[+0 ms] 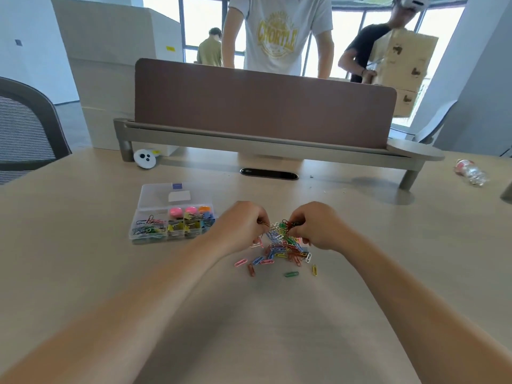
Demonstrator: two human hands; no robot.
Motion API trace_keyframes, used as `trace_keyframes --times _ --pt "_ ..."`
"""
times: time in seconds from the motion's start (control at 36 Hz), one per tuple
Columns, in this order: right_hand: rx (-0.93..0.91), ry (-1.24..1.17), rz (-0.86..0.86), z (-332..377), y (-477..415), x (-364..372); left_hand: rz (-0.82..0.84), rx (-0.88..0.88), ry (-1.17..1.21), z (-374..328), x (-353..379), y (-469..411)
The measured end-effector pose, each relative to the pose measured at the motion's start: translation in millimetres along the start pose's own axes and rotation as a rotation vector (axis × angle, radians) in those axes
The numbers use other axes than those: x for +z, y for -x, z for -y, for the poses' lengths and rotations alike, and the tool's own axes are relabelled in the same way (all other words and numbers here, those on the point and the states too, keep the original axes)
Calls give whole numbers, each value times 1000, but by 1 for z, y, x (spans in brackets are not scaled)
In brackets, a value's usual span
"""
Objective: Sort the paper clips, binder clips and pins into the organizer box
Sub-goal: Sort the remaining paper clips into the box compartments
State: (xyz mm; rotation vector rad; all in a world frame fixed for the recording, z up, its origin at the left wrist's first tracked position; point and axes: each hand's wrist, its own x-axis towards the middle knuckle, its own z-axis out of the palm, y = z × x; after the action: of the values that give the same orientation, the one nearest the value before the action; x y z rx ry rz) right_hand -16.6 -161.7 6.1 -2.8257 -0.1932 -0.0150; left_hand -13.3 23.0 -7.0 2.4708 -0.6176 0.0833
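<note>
A pile of coloured paper clips [285, 246] lies on the desk between my hands, with several strays nearer me. My left hand [239, 224] rests on the pile's left side, fingertips pinched on a few clips. My right hand [315, 225] pinches a small tangle of clips lifted at the pile's top right. The clear organizer box [170, 217] stands open to the left, its lid tipped back. Its compartments hold paper clips at the left, yellow and blue binder clips in the middle, and pink and orange round pins at the back.
A brown divider panel [263, 103] on a grey rail runs across the desk behind the pile. A white round device [145, 159] sits at its left foot, a plastic bottle [471, 171] lies far right. People stand beyond the divider. A chair [25, 126] is at the left.
</note>
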Motion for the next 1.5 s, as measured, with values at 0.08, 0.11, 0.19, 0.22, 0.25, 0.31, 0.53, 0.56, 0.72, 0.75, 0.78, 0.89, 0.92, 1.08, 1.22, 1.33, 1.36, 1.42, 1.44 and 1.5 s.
trace_keyframes --times 0.08,0.11,0.19,0.22,0.25,0.31,0.53,0.56,0.72,0.75,0.78,0.89,0.92,1.08,1.22,1.33,1.36,1.42,1.44,1.5 --pt "-13 -13 -5 10 -3 -4 -27 -19 29 8 -9 3" --pt "-19 -18 -4 15 -4 -6 -40 -27 35 11 -13 4" --pt "-46 -41 -2 31 -9 -8 -77 -47 46 22 -26 9" --pt "-59 -47 -1 38 -11 -8 -88 -58 44 26 -31 11" --pt "-73 -53 2 44 -14 -8 -101 -71 44 30 -36 14" --pt "-101 -65 11 57 -18 -6 -131 -100 48 40 -46 17" --pt "-216 -95 49 117 -48 4 -203 -204 -38 86 -88 38" --pt "-233 -95 53 125 -51 5 -216 -215 -62 93 -93 39" --pt "-298 -113 76 170 -73 17 -213 -244 -149 124 -121 50" --pt "-306 -115 81 176 -76 20 -210 -250 -153 129 -124 50" --pt "-316 -114 83 182 -80 23 -206 -261 -158 134 -127 51" --pt "-356 -124 96 199 -92 33 -180 -293 -166 152 -133 52" --pt "-363 -122 101 202 -95 36 -174 -299 -167 156 -133 52" --pt "-383 -112 108 212 -108 47 -171 -302 -183 173 -129 46" --pt "-381 -112 139 212 -115 53 -186 -302 -208 185 -121 38" --pt "-371 -113 136 211 -120 57 -175 -280 -198 188 -117 34" --pt "-368 -113 138 211 -121 58 -169 -271 -199 189 -116 34" --pt "-368 -110 138 210 -123 59 -160 -260 -214 190 -114 34" --pt "-370 -109 137 209 -124 60 -156 -259 -222 191 -113 34" --pt "-377 -100 132 208 -125 61 -147 -262 -240 193 -112 33"
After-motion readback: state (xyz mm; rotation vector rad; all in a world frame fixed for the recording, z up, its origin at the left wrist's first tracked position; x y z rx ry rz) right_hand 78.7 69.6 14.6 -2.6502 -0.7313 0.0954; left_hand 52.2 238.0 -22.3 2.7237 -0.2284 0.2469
